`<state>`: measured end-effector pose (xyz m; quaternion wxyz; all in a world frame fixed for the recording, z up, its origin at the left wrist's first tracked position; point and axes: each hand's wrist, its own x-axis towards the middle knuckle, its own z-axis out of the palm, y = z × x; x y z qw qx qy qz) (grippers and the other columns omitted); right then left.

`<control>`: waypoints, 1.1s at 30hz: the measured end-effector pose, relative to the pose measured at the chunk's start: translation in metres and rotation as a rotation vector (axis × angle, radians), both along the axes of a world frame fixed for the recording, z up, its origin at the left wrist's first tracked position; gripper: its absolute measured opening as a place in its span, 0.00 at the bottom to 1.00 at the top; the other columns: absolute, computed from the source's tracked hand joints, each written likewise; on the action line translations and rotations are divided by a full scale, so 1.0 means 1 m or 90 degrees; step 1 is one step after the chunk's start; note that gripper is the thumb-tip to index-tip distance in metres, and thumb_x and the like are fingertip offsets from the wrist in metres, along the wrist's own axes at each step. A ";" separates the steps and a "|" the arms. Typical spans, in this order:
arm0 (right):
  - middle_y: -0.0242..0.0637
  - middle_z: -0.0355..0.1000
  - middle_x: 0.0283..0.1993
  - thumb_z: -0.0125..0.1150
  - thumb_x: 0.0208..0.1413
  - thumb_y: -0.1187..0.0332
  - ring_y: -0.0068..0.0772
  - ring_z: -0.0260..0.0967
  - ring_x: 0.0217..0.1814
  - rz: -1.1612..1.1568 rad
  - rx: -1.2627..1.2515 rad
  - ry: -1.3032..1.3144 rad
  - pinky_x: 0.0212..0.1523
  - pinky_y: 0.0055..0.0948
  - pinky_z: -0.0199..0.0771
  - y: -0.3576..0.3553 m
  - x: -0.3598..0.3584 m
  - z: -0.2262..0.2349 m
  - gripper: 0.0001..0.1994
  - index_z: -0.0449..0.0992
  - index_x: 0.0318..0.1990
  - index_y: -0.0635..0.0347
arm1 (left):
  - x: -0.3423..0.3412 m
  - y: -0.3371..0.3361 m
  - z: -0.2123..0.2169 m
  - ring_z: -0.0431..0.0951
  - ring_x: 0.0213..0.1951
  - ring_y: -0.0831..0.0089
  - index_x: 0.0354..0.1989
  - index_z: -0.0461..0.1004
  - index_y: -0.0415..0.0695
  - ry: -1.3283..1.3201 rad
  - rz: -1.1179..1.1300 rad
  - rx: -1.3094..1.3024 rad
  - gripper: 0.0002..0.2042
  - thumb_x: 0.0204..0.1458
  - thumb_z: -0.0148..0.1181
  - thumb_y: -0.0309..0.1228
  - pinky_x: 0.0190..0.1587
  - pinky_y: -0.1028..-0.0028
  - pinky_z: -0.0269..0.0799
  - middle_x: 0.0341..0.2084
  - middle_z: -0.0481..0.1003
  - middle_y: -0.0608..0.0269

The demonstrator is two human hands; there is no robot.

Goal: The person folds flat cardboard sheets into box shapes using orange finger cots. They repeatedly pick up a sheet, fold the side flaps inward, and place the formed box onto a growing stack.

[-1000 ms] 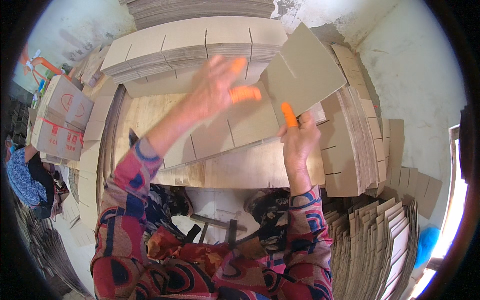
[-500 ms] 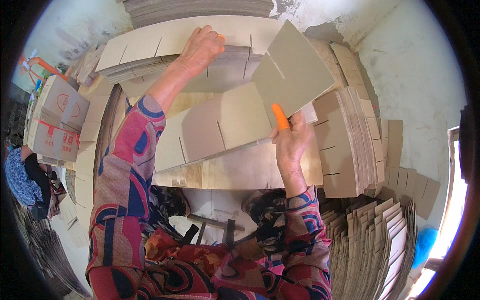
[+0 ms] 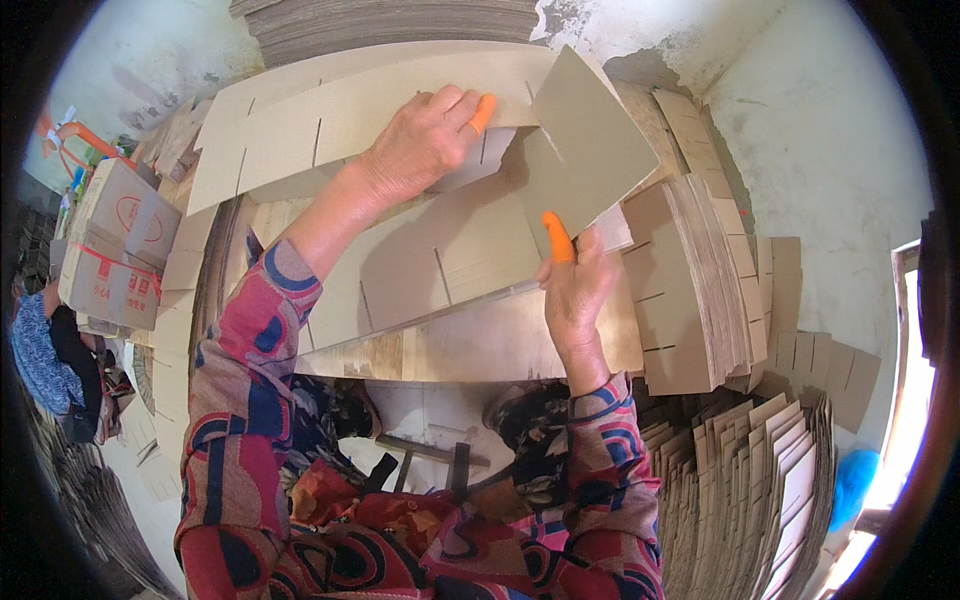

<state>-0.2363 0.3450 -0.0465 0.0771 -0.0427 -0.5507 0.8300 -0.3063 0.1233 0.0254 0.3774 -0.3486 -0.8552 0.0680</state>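
Note:
A flat, slotted cardboard box blank [image 3: 450, 250] lies across the wooden work surface [image 3: 470, 345] in front of me, its right flap [image 3: 590, 140] lifted up. My right hand [image 3: 572, 285], an orange rubber cot on one finger, grips the blank at the base of that raised flap. My left hand [image 3: 425, 140] reaches far forward, also with an orange finger cot, and presses down on the stack of cardboard blanks [image 3: 330, 110] at the back. My patterned sleeves come in from the lower edge.
Stacks of cardboard blanks stand on edge at the right [image 3: 700, 280] and lower right [image 3: 760, 480]. Taped cardboard boxes [image 3: 115, 250] sit at the left. Another person in blue [image 3: 45, 365] is at the far left edge. A pale wall [image 3: 830, 130] is at the right.
My left hand has moved from the middle of the blank forward onto the back stack. My right hand has kept its grip, and the right flap has tipped up further.

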 end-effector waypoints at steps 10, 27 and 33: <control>0.53 0.69 0.28 0.57 0.46 0.83 0.58 0.71 0.31 -0.121 0.788 0.203 0.28 0.42 0.73 0.002 0.018 0.030 0.08 0.67 0.34 0.66 | 0.067 0.035 0.012 0.68 0.35 0.72 0.46 0.70 0.29 -0.022 -0.108 0.037 0.21 0.40 0.56 0.27 0.30 0.77 0.70 0.31 0.69 0.63; 0.54 0.73 0.33 0.56 0.49 0.75 0.54 0.74 0.39 0.371 1.227 0.295 0.36 0.45 0.74 -0.001 -0.058 0.003 0.05 0.73 0.34 0.67 | 0.146 0.001 -0.001 0.72 0.43 0.57 0.54 0.66 0.39 -0.230 0.025 0.171 0.28 0.49 0.62 0.43 0.45 0.64 0.71 0.42 0.74 0.55; 0.50 0.76 0.33 0.62 0.51 0.70 0.44 0.77 0.32 0.340 0.850 0.001 0.30 0.34 0.77 0.026 -0.041 0.026 0.11 0.76 0.41 0.66 | 0.180 -0.010 -0.057 0.56 0.65 0.52 0.65 0.55 0.38 -0.388 0.146 0.109 0.37 0.54 0.51 0.53 0.65 0.57 0.52 0.62 0.59 0.48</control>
